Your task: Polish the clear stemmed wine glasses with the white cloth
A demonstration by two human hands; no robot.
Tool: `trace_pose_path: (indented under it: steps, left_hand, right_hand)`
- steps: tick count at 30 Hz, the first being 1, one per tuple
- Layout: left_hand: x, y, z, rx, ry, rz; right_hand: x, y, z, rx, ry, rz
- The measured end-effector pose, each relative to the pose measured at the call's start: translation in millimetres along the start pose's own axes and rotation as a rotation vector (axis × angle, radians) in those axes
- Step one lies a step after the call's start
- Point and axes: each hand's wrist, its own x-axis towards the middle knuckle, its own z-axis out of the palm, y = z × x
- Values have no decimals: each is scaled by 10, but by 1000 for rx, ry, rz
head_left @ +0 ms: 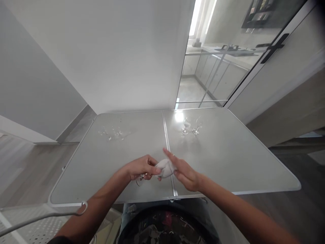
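The person's left hand (pixel 146 168) grips a stemmed glass (pixel 141 177), its foot showing below the fingers, while the thumb presses a white cloth (pixel 164 167). The right hand (pixel 186 173) meets the cloth from the other side with straight fingers; whether it pinches the fabric cannot be told. The cloth hides the glass's bowl. Both hands are above the table (pixel 215 156), near the middle of its near edge, beside the centre seam (pixel 166 132). Two more stemmed glasses (pixel 186 126) stand upright right of the seam, near the far edge. Other clear glassware (pixel 118 133) sits towards the far left corner, its number unclear.
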Motion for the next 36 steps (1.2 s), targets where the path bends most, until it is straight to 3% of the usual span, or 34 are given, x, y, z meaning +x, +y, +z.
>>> trace_pose_path:
  steps: [2, 4, 6, 11, 14, 16, 18, 20, 21, 23, 25, 29, 32, 34, 36]
  left_hand:
    - [3, 9, -46, -155, -160, -92]
    - [-4, 15, -55, -120, -144, -67]
    - [-19, 20, -26, 90, 30, 64]
    - [-40, -64, 165, 911, 684, 458]
    - [-41, -98, 254, 1095, 803, 469]
    - [-50, -70, 247, 893, 708, 334]
    - [-59, -29, 190, 484, 422, 159]
    - [-61, -5, 119, 62, 62, 17]
    - [-59, 0, 92, -94, -59, -23]
    - [-54, 5, 67, -247, -134, -23]
    - [-55, 12, 84, -178, -2, 69]
    - [-51, -49, 203, 377, 562, 267]
    - [-10, -190, 313, 727, 909, 342]
    - [18, -256, 353, 768, 989, 357]
    - [23, -261, 338, 627, 915, 322]
  right_hand:
    - [1, -18, -87, -70, -234, -223]
    - [12, -39, -138, -88, -327, -283]
    - [32, -69, -139, -34, -224, -124]
    - [142, -149, -13, 387, 272, 513]
    - [184, -157, 59, 597, 390, 681]
    - [169, -148, 73, 589, 405, 626]
    - [132, -133, 40, 495, 326, 449]
    - [101, -114, -37, 358, 105, 188]
    - [96, -105, -82, 283, -33, 54]
    - [109, -94, -158, 150, -243, -146]
    - [144, -109, -191, 109, -226, -145]
    - [236, -194, -146, 288, 177, 285]
    - [308, -212, -83, 505, 336, 575]
    - [352, -195, -43, 604, 400, 693]
    - [378, -187, -15, 583, 432, 701]
